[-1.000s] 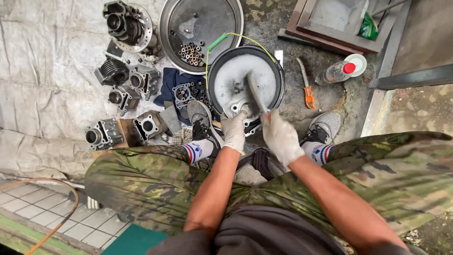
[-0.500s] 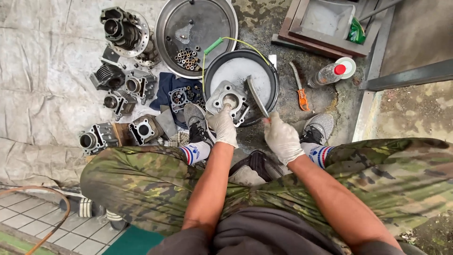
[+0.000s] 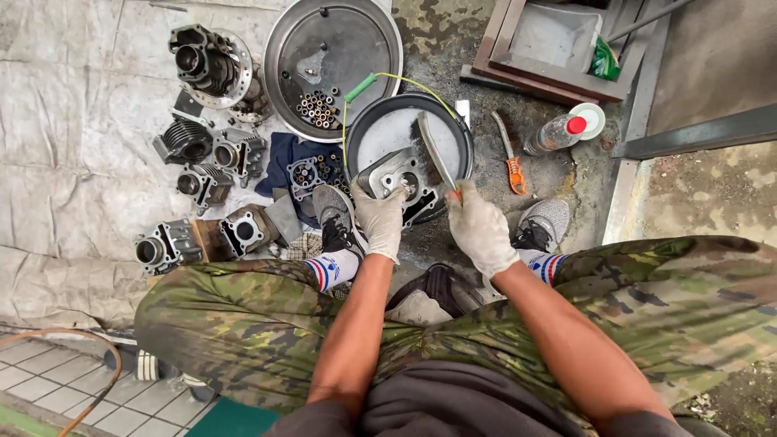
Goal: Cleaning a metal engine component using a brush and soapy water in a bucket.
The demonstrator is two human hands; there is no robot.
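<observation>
Head view: cylinder block scrubbed over the black basin

Head view, all placed from the black basin (image 3: pixel 463 137). Left of it, 6 or so engine blocks (image 3: pixel 202 182) lie on the tarp; I judge them waiting, so much work remains. Over its near rim, the left hand (image 3: pixel 379 218) grips the cylinder block (image 3: pixel 396 182), fingers wrapped underneath. Just right, the right hand (image 3: pixel 479 226) clenches a brush (image 3: pixel 433 154), bristles against the block.

Tilted grey engine cylinder (image 3: pixel 396 182), brush (image 3: pixel 433 154) alongside
</observation>
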